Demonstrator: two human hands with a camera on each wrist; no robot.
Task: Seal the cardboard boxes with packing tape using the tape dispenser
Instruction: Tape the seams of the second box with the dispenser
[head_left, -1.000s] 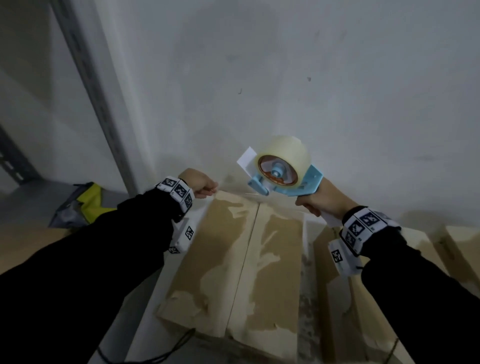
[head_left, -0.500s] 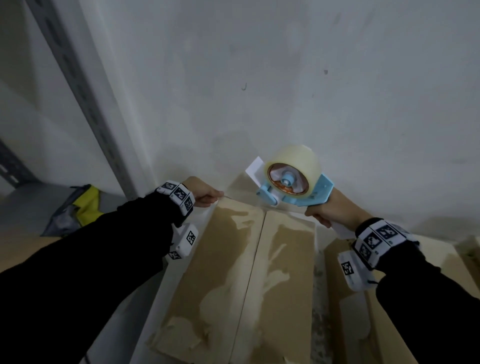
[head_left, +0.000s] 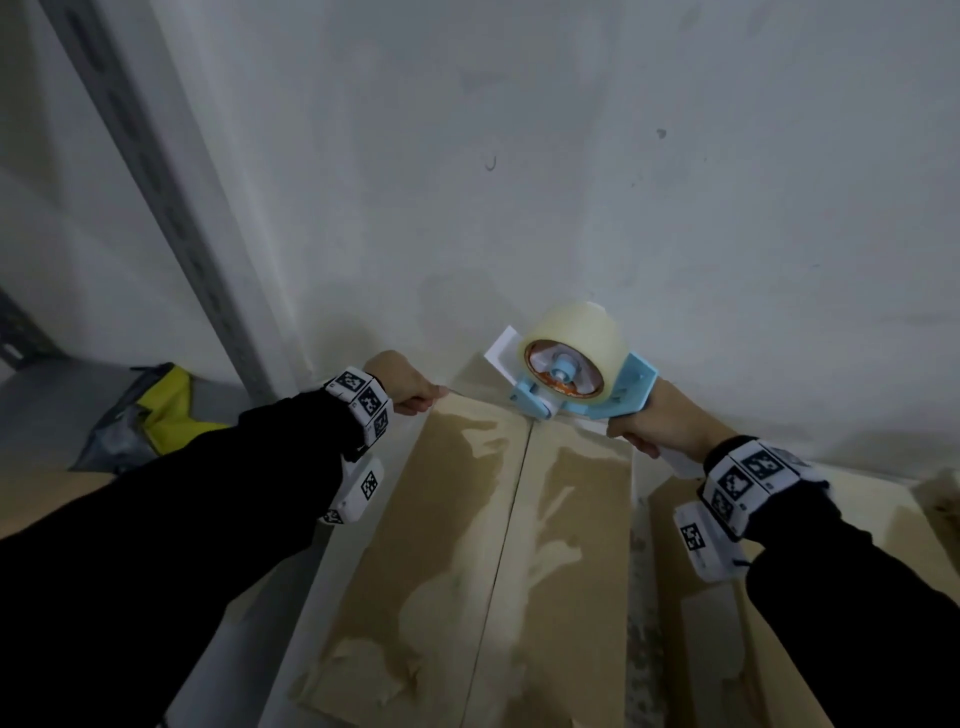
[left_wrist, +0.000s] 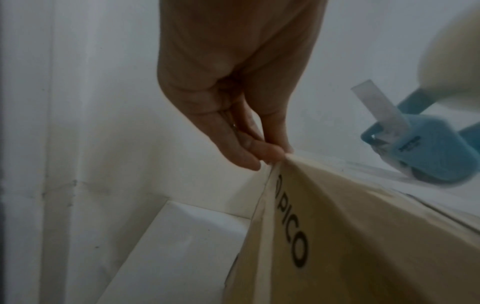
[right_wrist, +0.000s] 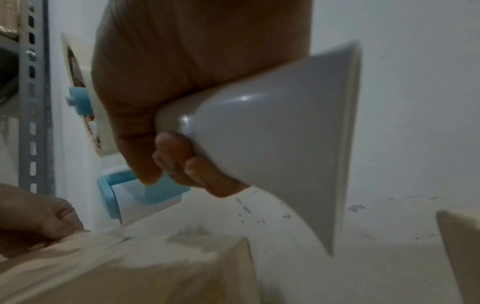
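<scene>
A brown cardboard box (head_left: 467, 545) lies with both top flaps closed, its seam running away from me toward the wall. My left hand (head_left: 410, 389) pinches the box's far left corner (left_wrist: 279, 157) between thumb and fingertips. My right hand (head_left: 654, 426) grips the grey handle (right_wrist: 272, 133) of the blue tape dispenser (head_left: 571, 374), which carries a roll of clear tape (head_left: 576, 338). The dispenser's nose sits at the far end of the seam, against the wall. The dispenser (left_wrist: 426, 156) also shows in the left wrist view, beside the box top (left_wrist: 363, 236).
A second cardboard box (head_left: 706, 649) stands to the right across a narrow gap. The white wall (head_left: 519, 156) rises right behind both boxes. A perforated metal upright (head_left: 156, 182) and a yellow-grey bag (head_left: 156, 410) are at the left. A white ledge (left_wrist: 182, 236) lies left of the box.
The dispenser has come down from above the box's far edge onto the far end of the seam. My left hand stays at the far left corner.
</scene>
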